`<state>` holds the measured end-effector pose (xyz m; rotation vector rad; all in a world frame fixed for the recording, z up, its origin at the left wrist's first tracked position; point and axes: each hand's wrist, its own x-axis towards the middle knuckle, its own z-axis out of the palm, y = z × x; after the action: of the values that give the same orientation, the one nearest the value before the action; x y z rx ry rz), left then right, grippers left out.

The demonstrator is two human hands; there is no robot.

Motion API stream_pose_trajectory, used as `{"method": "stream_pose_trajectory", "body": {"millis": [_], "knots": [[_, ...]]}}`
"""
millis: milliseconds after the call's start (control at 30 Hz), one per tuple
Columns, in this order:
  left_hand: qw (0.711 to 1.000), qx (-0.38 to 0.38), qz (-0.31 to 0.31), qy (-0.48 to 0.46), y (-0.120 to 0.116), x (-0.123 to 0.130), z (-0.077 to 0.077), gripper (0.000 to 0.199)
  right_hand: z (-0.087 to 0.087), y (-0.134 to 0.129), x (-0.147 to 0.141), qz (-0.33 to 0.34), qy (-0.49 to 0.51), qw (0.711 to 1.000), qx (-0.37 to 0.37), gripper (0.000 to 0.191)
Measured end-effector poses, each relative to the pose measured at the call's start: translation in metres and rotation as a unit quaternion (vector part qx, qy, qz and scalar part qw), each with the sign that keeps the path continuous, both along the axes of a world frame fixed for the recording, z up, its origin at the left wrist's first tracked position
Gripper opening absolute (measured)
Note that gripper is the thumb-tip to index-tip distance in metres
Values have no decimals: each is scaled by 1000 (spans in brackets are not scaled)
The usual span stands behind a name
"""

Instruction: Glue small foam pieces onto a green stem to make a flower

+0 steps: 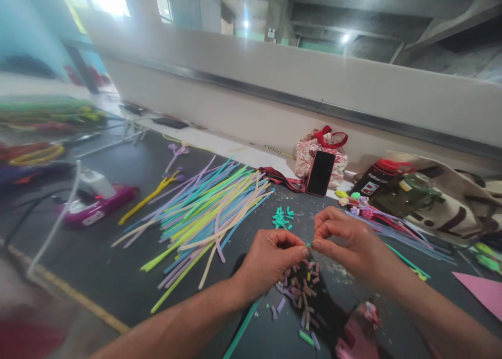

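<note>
Step in hand: judged from the hand positions, close two-handed fingertip work on one green piece [308, 245]. The left hand [270, 259] and right hand [349, 239] meet above the table [129, 275], tips almost together. On each hand, the thumb and index finger are closed in a pinch at the piece; the remaining fingers are curled and hold nothing visible. Whether the piece is being twisted, folded or pulled cannot be determined.

Next move: it calls for a light, steady pinch on both sides, with small opposed finger motions. Excess force could deform the piece or make it slip into the loose pieces [306, 291] below.

Location and appearance: the green piece is between the two sets of fingertips, just nearer the person than the green pile [281, 219]. It is small, bright green and mostly covered by the fingers; its full shape cannot be read. The pile consists of short pieces of similar colour, lying at mixed angles. The loose pieces are pink, purple and tan, with a few yellow and green, scattered under and nearer than the hands. Long pastel strips [204, 212] lie overlapped to the left. The phone [320, 173] leans upright against the patterned bag [304, 158].
</note>
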<state>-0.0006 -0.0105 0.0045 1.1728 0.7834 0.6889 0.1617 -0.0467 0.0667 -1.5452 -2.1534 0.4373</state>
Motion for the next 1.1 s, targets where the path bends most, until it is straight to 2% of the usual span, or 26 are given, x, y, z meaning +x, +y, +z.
{"method": "stream_pose_trajectory", "body": {"millis": [200,367,467,567,700,867,1000,1100], "knots": [[1000,-1,8,-3,0,-1,3,14,0,3,-1,3,-10,1000,5,18],[1000,-18,14,-17,3,-2,4,21,2,2,1,-11,-8,1000,19,20],[997,-65,13,-46,7,-4,3,25,8,-1,5,-47,18,997,65,21],[987,-133,-13,-87,11,-6,1,24,9,-5,9,-74,53,991,102,19],[968,-193,-61,-146,15,-7,-2,24,-1,-6,9,-44,67,992,98,16],[953,-221,-91,-185,15,-7,-3,27,-6,-7,4,-23,93,993,73,13],[950,-225,-118,-179,13,-6,-2,30,-1,-8,-1,30,108,993,45,29],[955,-219,-123,-157,13,-6,-4,29,1,-6,-4,67,100,992,44,33]]}}
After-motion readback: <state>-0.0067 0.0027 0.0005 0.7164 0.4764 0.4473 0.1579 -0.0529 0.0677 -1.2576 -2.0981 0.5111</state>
